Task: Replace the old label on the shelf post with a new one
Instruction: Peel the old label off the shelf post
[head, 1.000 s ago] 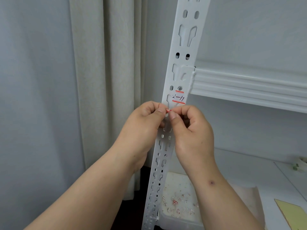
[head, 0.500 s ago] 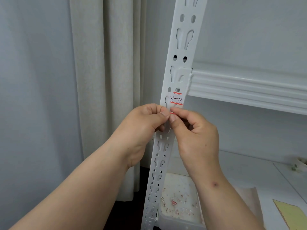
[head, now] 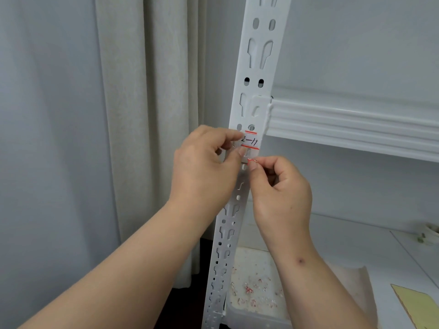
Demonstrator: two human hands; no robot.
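Observation:
A white slotted shelf post (head: 257,67) runs from top to bottom. On it, just below the shelf beam, sticks a white label (head: 250,142) with red bars and black handwriting. My left hand (head: 204,167) has its curled fingertips at the label's left edge; whether they pinch it I cannot tell. My right hand (head: 280,188) is just below the label and pinches a tiny red-and-white scrap (head: 252,160) between thumb and forefinger.
A white ribbed shelf beam (head: 351,124) runs right from the post. Below, a white tray (head: 255,312) holds several red-and-white paper scraps. A lower shelf board (head: 356,236) carries a yellow sheet (head: 420,305) at the right edge. A beige curtain (head: 142,115) hangs at the left.
My left hand rose from the scrap to the label's left edge. My right hand stays just below the label with the scrap, now apart from the left hand.

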